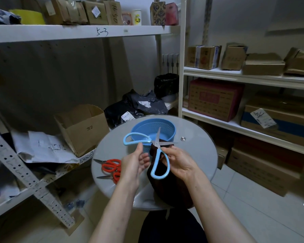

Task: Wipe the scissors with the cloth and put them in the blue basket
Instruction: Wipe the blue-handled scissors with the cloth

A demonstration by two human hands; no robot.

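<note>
Blue-handled scissors (156,146) are held wide open above the round glass table (197,155). My left hand (136,163) pinches the upper handle loop near the pivot. My right hand (178,163) grips a dark brown cloth (172,188) wrapped against the scissors by the pivot; the cloth hangs down over the table's near edge. The blue basket (153,128) stands just behind the scissors, and nothing shows inside it. Two pairs of red-handled scissors (111,168) lie on the table to the left.
A white shelf on the left carries an open cardboard box (82,128) and papers. Black bags (137,106) lie behind the table. Shelves at right (244,79) hold several boxes. More boxes stand on the tiled floor at right.
</note>
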